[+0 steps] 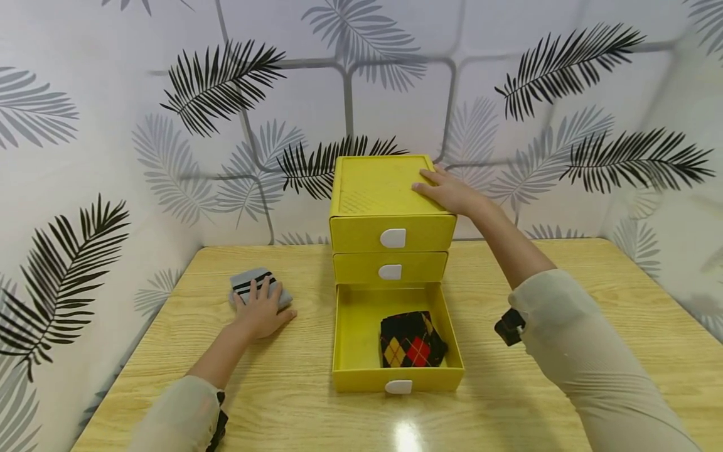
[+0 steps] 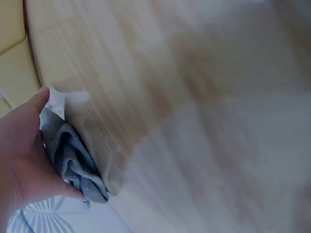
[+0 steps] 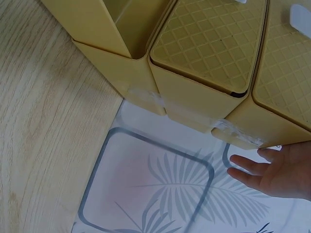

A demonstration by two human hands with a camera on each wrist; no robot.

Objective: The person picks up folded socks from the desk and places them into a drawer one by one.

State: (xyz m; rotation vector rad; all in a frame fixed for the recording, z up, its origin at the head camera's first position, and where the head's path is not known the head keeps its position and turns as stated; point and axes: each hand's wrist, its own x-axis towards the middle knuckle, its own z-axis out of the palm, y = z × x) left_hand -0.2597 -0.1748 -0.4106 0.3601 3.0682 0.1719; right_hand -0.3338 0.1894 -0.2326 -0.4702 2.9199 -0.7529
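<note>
On the table at left lies a folded grey sock (image 1: 246, 277) with black stripes; its layered folds (image 2: 73, 160) show in the left wrist view. My left hand (image 1: 262, 312) rests over its near side, fingers spread across the top and thumb out to the right. My right hand (image 1: 449, 190) lies on the top right edge of a yellow three-drawer box (image 1: 384, 182), fingers extended. The bottom drawer (image 1: 356, 326) is pulled out. Inside it, toward the right, sits a folded black argyle sock (image 1: 409, 339) with red and yellow diamonds.
The upper two drawers are closed, each with a white tab, such as the top tab (image 1: 393, 238). The box stands at the back of the wooden table (image 1: 294, 402), against a leaf-patterned backdrop (image 1: 395, 107) that also runs along both sides.
</note>
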